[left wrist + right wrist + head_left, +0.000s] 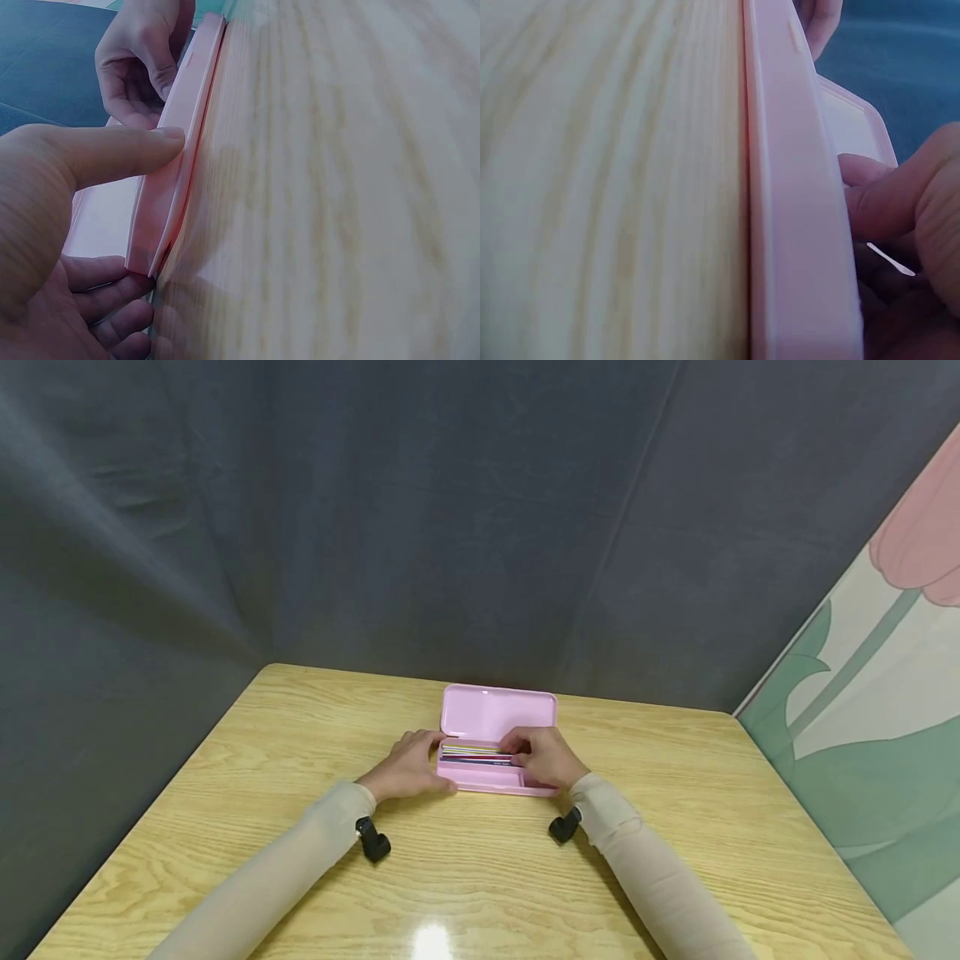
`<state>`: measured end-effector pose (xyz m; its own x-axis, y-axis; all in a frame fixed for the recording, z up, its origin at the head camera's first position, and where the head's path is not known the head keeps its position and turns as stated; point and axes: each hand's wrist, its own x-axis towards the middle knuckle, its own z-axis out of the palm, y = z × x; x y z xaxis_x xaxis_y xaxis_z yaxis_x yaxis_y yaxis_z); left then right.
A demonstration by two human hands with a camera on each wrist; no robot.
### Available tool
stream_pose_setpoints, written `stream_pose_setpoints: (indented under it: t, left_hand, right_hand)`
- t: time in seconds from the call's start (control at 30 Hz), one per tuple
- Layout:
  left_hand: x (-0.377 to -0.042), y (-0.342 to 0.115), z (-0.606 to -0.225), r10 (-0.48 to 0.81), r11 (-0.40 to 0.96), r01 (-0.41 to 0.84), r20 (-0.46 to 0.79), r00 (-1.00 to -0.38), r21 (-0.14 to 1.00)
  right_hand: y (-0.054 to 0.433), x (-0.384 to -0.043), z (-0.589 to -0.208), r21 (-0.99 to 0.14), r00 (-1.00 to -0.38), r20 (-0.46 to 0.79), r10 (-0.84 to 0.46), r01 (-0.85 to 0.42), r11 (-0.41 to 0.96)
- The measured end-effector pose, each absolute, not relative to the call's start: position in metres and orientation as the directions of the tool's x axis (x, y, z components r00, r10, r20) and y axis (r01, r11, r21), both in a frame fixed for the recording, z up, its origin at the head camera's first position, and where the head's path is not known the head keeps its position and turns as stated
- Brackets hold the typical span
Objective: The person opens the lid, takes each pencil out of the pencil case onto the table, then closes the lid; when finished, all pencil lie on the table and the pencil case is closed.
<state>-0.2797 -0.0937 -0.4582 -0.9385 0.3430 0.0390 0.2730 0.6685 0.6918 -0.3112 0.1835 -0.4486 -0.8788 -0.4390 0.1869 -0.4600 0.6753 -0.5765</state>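
A pink pencil case lies with its lid raised at the back of the table. Several coloured pencils are lined up inside its rear compartment. My left hand grips the case's left end; in the left wrist view the thumb presses the front wall and the fingers curl round the end. The right hand reaches into the right part of the case, its curled fingers and thumb at the pencils' right ends. In the right wrist view the case's front wall hides those fingertips, so whether they pinch a pencil is unclear.
A wood-grain table carries the case. Behind it hangs a dark curtain, and a flower-patterned cloth hangs at the right. Small black cameras are strapped to both wrists over the pale sleeves.
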Motion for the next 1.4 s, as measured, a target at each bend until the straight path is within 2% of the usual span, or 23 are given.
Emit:
stream_pose_setpoints:
  t: [0.57, 0.83, 1.13, 1.4]
  left_hand:
    - [-0.277, -0.094, -0.460, 0.339, 0.664, 0.262, 0.031, -0.940, 0.700]
    - [-0.278, -0.094, -0.458, 0.347, 0.662, 0.282, 0.050, -0.937, 0.694]
    - [-0.279, -0.094, -0.458, 0.353, 0.668, 0.290, 0.051, -0.934, 0.686]
    - [-0.279, -0.095, -0.457, 0.358, 0.659, 0.294, 0.055, -0.932, 0.692]
  right_hand:
    - [0.178, -0.309, -0.450, -0.548, -0.869, 0.212, -0.446, -0.484, 0.683]
    - [0.177, -0.302, -0.440, -0.579, -0.882, 0.210, -0.423, -0.461, 0.673]
    - [0.182, -0.302, -0.435, -0.556, -0.877, 0.293, -0.382, -0.481, 0.678]
    - [0.183, -0.299, -0.425, -0.598, -0.885, 0.312, -0.347, -0.466, 0.651]
